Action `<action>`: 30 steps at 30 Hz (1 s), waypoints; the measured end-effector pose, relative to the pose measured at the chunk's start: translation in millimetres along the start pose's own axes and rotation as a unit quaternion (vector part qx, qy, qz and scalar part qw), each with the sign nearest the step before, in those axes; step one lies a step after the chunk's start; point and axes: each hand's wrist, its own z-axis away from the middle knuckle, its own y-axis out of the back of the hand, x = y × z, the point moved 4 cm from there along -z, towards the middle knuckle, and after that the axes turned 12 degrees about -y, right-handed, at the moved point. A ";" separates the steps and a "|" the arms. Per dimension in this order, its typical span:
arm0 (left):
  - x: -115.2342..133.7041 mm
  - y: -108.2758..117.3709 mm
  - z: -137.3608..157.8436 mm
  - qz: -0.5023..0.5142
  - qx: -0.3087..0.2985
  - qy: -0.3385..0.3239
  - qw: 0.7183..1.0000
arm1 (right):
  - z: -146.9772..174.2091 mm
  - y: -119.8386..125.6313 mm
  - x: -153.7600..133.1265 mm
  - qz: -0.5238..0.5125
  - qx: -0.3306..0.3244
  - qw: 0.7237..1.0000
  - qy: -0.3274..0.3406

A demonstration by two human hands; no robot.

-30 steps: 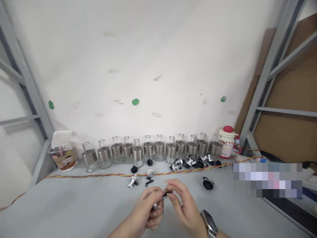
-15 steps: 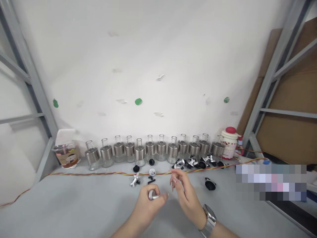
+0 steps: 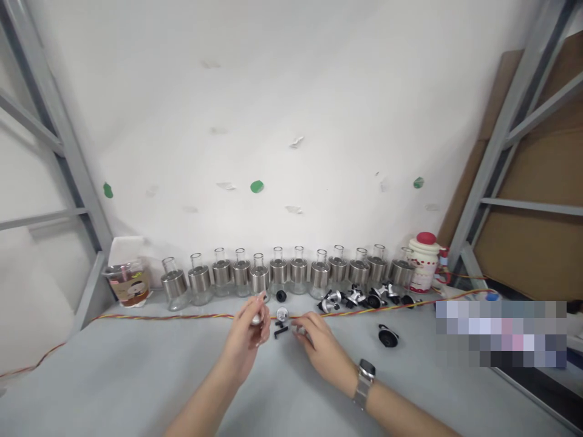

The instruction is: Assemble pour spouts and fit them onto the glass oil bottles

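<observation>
Silver part (image 3: 255, 320) clasped in left hand (image 3: 246, 329), mostly hidden there; right hand (image 3: 321, 346) held near small black piece (image 3: 281, 332), grip cannot be told; bottles (image 3: 299, 267) lined behind twisted wire (image 3: 164, 317); right side partly pixelated.

Identical bottles (image 3: 299, 269), loose fittings (image 3: 282, 314) and metal framing (image 3: 77, 155) suggest an assembly workshop.
</observation>
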 end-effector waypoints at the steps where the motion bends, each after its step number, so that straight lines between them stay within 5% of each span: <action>1: 0.7 3.7 -2.9 0.008 0.011 0.004 1.000 | -3.7 -4.5 0.2 0.016 -0.009 1.000 0.001; 22: -12.1 29.4 -11.6 0.042 0.085 0.068 0.993 | -52.2 -36.2 -15.9 0.106 -0.016 0.994 -0.003; 30: -3.9 12.9 -7.5 0.137 0.004 0.107 0.985 | -46.7 -56.3 -18.6 0.128 -0.062 0.990 -0.001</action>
